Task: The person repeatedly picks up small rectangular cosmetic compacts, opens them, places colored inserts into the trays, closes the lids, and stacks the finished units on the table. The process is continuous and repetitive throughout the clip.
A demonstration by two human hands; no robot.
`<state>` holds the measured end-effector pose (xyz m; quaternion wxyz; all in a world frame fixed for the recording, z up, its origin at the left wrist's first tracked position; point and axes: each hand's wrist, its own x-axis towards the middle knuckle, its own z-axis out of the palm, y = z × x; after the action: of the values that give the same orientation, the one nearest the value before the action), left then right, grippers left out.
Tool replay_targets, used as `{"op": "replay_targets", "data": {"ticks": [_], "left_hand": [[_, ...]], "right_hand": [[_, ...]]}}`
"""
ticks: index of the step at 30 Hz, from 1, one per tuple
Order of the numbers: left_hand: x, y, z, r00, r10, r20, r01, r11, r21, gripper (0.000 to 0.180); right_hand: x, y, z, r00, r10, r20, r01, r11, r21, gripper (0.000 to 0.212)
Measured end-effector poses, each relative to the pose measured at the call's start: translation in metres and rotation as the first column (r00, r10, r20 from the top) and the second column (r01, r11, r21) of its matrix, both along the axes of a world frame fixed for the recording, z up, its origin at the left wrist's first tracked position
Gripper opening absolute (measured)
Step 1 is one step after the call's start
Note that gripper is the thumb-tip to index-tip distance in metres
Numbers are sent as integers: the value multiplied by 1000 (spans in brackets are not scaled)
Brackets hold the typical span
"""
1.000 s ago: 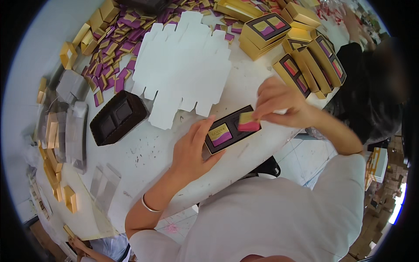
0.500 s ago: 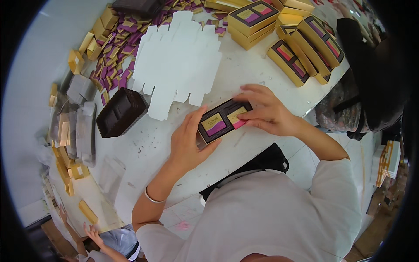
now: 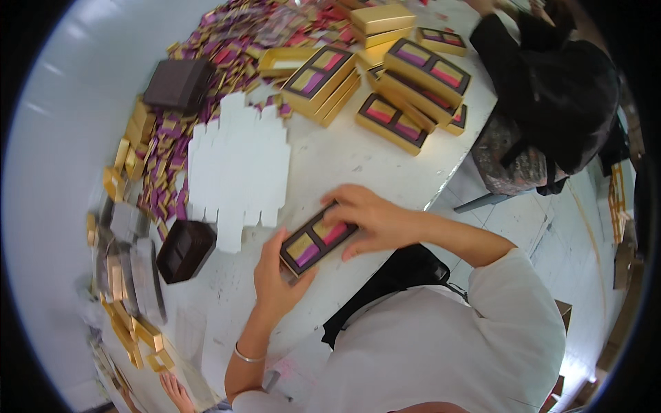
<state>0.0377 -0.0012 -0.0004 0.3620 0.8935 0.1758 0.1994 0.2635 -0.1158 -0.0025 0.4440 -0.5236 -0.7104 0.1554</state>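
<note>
Low over the white table, a small gold box with a dark brown tray [image 3: 301, 259] tilts up to the right between my hands. In it lie two flat wrapped pieces side by side, a gold and purple packet [image 3: 303, 250] and a gold and pink packet [image 3: 331, 233]. My left hand [image 3: 277, 281] grips the box's left end, thumb on the near side and fingers on the far side. Around the right end is my right hand [image 3: 372, 217], its fingertips curled over the pink packet and far edge, its thumb at the near corner.
Flat white carton blanks [image 3: 237, 168] lie beyond the box. Stacked brown trays [image 3: 184, 251] stand left. Filled gold boxes [image 3: 320, 79] are piled at the back right, near loose packets [image 3: 165, 151]. A black backpack [image 3: 571, 96] sits past the table's right edge. Another person's hand [image 3: 175, 391] shows lower left.
The pink packet, tilted and poking past the tray's edge before, now sits flat in its compartment. My right hand has shifted onto the box's right end. The whole view has turned and shifted.
</note>
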Motion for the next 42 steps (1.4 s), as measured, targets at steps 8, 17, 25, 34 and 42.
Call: {"op": "replay_targets", "data": {"ticks": [8, 17, 25, 34, 42], "left_hand": [[34, -11, 32, 983, -124, 134, 113, 990, 86, 83], [43, -24, 48, 972, -178, 156, 156, 977, 146, 49], [-61, -3, 66, 926, 223, 304, -299, 926, 231, 21], [-201, 44, 83, 458, 753, 472, -889, 384, 250, 15], [-358, 116, 37, 74, 994, -79, -816, 106, 569, 75]], "right_hand": [[58, -100, 67, 769, -614, 179, 565, 783, 261, 44], [148, -60, 94, 469, -846, 254, 773, 532, 345, 39], [113, -50, 104, 502, -858, 111, 693, 476, 542, 54], [-5, 22, 56, 879, -211, 428, 118, 965, 233, 38], [-108, 143, 60, 864, 99, 493, -212, 961, 177, 43]]}}
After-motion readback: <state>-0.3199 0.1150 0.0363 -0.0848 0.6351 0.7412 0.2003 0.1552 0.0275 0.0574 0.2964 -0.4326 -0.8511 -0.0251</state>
